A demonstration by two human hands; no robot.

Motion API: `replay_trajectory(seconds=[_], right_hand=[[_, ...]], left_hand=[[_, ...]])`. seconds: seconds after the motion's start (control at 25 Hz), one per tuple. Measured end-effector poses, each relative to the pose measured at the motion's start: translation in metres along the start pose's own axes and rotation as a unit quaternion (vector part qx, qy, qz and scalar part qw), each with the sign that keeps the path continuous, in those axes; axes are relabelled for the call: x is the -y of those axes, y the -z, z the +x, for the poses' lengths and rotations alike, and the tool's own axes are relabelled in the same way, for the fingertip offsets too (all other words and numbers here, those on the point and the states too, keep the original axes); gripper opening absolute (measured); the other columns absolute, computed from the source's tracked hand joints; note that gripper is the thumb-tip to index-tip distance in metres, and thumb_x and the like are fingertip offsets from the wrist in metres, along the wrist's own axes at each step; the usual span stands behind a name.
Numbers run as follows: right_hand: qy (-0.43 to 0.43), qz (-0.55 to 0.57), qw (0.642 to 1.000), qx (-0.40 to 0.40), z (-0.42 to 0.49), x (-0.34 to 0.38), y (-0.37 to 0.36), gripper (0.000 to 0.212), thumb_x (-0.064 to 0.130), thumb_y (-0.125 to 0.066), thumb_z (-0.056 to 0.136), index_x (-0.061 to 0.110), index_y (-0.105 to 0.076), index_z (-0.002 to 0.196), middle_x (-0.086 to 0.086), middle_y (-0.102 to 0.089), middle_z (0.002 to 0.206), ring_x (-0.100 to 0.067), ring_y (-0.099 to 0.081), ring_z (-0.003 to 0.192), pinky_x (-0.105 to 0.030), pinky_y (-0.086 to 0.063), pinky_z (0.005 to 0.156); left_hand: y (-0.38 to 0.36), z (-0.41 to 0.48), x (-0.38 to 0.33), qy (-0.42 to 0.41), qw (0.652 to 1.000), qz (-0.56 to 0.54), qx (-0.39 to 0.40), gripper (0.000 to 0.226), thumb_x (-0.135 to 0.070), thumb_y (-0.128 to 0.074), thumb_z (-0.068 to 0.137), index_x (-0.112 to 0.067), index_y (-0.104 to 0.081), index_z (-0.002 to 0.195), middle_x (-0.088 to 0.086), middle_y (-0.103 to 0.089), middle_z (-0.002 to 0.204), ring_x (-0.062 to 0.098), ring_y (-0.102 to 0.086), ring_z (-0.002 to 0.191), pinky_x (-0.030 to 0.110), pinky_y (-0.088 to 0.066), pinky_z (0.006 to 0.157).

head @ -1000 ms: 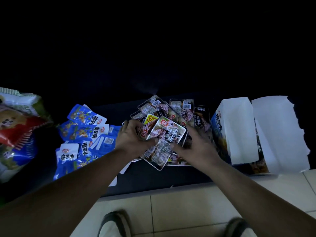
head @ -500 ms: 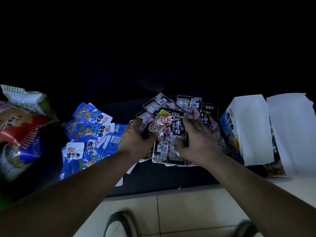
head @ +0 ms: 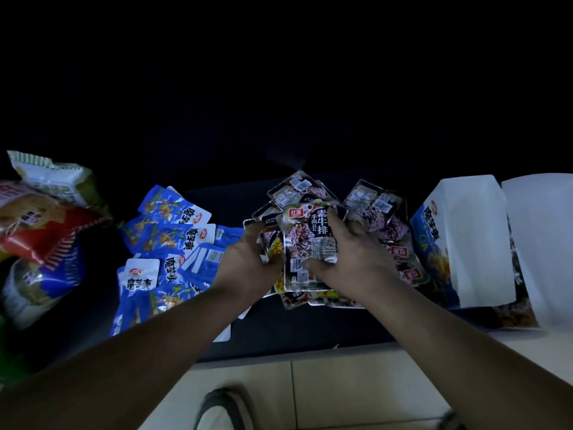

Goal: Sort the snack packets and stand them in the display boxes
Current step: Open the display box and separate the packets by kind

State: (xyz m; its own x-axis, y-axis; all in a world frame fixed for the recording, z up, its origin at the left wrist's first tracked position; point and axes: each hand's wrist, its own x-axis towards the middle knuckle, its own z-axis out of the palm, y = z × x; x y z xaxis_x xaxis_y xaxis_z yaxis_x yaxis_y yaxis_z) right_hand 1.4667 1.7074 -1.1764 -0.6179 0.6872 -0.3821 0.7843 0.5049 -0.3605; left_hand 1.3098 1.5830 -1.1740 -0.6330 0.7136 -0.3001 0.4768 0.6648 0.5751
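Note:
Both hands grip a small stack of dark snack packets (head: 307,243) over the dark surface, the top packet upright with a red logo. My left hand (head: 248,259) holds the stack's left edge; my right hand (head: 350,252) holds its right edge. More dark packets (head: 378,209) lie loose behind and to the right. A heap of blue snack packets (head: 167,237) lies to the left. A blue and white display box (head: 465,240) stands at the right, with a second box (head: 539,243) beside it, its flap raised.
Several large snack bags (head: 40,225) are piled at the far left. The dark surface (head: 310,324) ends at a front edge above a pale tiled floor (head: 356,392), where the tips of my shoes (head: 223,411) show. The background is black.
The hands have gathered the dark packets into a tighter stack and turned the top packet upright. The view has shifted slightly, so the boxes sit further right.

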Motion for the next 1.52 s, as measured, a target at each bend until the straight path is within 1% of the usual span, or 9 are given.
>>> replay_trajectory(seconds=[0.24, 0.52, 0.76, 0.88, 1.04, 1.16, 1.28, 1.4, 1.52], right_hand=[[-0.013, 0.097, 0.993, -0.061, -0.002, 0.006, -0.006, 0.094, 0.075, -0.052, 0.087, 0.031, -0.015, 0.161, -0.004, -0.044, 0.156, -0.032, -0.026, 0.147, -0.046, -0.038, 0.112], [-0.044, 0.189, 0.980, 0.034, 0.013, 0.010, 0.009, 0.121, 0.053, -0.083, 0.076, 0.046, 0.006, 0.158, 0.005, -0.011, 0.171, -0.030, -0.020, 0.155, -0.050, -0.024, 0.123], [-0.052, 0.263, 0.962, 0.043, -0.011, 0.009, 0.002, 0.111, 0.047, -0.087, 0.072, 0.055, -0.014, 0.155, 0.002, -0.027, 0.164, -0.030, -0.043, 0.141, -0.042, -0.044, 0.112], [-0.048, 0.250, 0.967, 0.023, -0.018, 0.010, -0.006, 0.101, 0.055, -0.082, 0.070, 0.056, -0.020, 0.150, -0.003, -0.033, 0.154, -0.032, -0.051, 0.131, -0.049, -0.048, 0.106], [-0.052, 0.284, 0.957, 0.006, -0.027, 0.011, -0.006, 0.083, 0.054, -0.072, 0.084, 0.044, -0.028, 0.153, -0.003, -0.050, 0.144, -0.023, -0.059, 0.121, -0.038, -0.052, 0.097], [-0.066, 0.350, 0.935, -0.009, -0.020, 0.007, 0.001, 0.048, 0.048, -0.065, 0.093, 0.036, -0.048, 0.136, 0.008, -0.070, 0.103, -0.014, -0.070, 0.090, -0.031, -0.055, 0.075], [-0.079, 0.335, 0.939, -0.017, -0.013, 0.009, 0.001, 0.048, 0.044, -0.061, 0.097, 0.030, -0.045, 0.141, 0.004, -0.064, 0.117, -0.013, -0.067, 0.088, -0.026, -0.051, 0.065], [-0.091, 0.315, 0.942, -0.067, -0.018, 0.018, -0.013, 0.064, 0.049, -0.053, 0.100, 0.030, -0.029, 0.156, -0.004, -0.044, 0.141, -0.025, -0.053, 0.124, -0.039, -0.051, 0.093], [-0.072, 0.363, 0.924, -0.094, -0.024, 0.019, -0.015, 0.067, 0.052, -0.052, 0.100, 0.034, -0.024, 0.159, 0.000, -0.041, 0.144, -0.019, -0.047, 0.130, -0.043, -0.045, 0.104]], left_hand=[[-0.001, 0.017, 0.007, 0.002, 1.000, -0.001, -0.021, 0.051, -0.047, -0.062, 0.095, -0.023, -0.051, 0.139, -0.001, -0.074, 0.079, -0.005, -0.055, 0.058, 0.020, -0.043, 0.051], [-0.008, 0.003, -0.004, -0.167, 0.985, -0.036, -0.008, 0.063, -0.015, -0.063, 0.095, -0.039, -0.038, 0.148, -0.003, -0.065, 0.077, 0.011, -0.062, 0.059, 0.027, -0.048, 0.052], [-0.013, 0.010, 0.001, 0.002, 0.979, -0.199, 0.040, 0.033, -0.024, -0.066, 0.095, -0.036, -0.050, 0.120, 0.005, -0.073, 0.075, 0.028, -0.072, 0.064, 0.051, -0.060, 0.061], [-0.013, 0.007, 0.004, 0.038, 0.980, -0.189, 0.040, 0.039, -0.023, -0.068, 0.094, -0.037, -0.049, 0.125, 0.005, -0.072, 0.089, 0.027, -0.072, 0.072, 0.038, -0.060, 0.061], [-0.017, 0.006, 0.003, 0.009, 0.987, -0.159, 0.033, 0.041, -0.026, -0.067, 0.094, -0.043, -0.049, 0.126, -0.008, -0.064, 0.090, 0.013, -0.065, 0.066, 0.026, -0.049, 0.051], [-0.010, 0.009, 0.006, -0.046, 0.991, -0.117, 0.042, 0.038, -0.031, -0.071, 0.091, -0.044, -0.054, 0.123, -0.015, -0.058, 0.068, 0.008, -0.059, 0.063, 0.029, -0.051, 0.059], [-0.008, 0.008, -0.002, -0.062, 0.977, -0.193, 0.062, 0.028, -0.012, -0.069, 0.094, -0.023, -0.061, 0.119, -0.011, -0.051, 0.049, 0.005, -0.054, 0.052, 0.031, -0.054, 0.065], [-0.014, 0.001, -0.014, -0.062, 0.968, -0.241, 0.026, 0.016, -0.005, -0.064, 0.097, -0.015, -0.064, 0.110, -0.010, -0.046, 0.047, 0.007, -0.045, 0.044, 0.019, -0.045, 0.055], [-0.011, -0.004, -0.023, -0.061, 0.960, -0.272, -0.014, 0.019, -0.011, -0.071, 0.093, -0.024, -0.064, 0.104, 0.000, -0.058, 0.076, 0.032, -0.049, 0.055, 0.036, -0.045, 0.049]])
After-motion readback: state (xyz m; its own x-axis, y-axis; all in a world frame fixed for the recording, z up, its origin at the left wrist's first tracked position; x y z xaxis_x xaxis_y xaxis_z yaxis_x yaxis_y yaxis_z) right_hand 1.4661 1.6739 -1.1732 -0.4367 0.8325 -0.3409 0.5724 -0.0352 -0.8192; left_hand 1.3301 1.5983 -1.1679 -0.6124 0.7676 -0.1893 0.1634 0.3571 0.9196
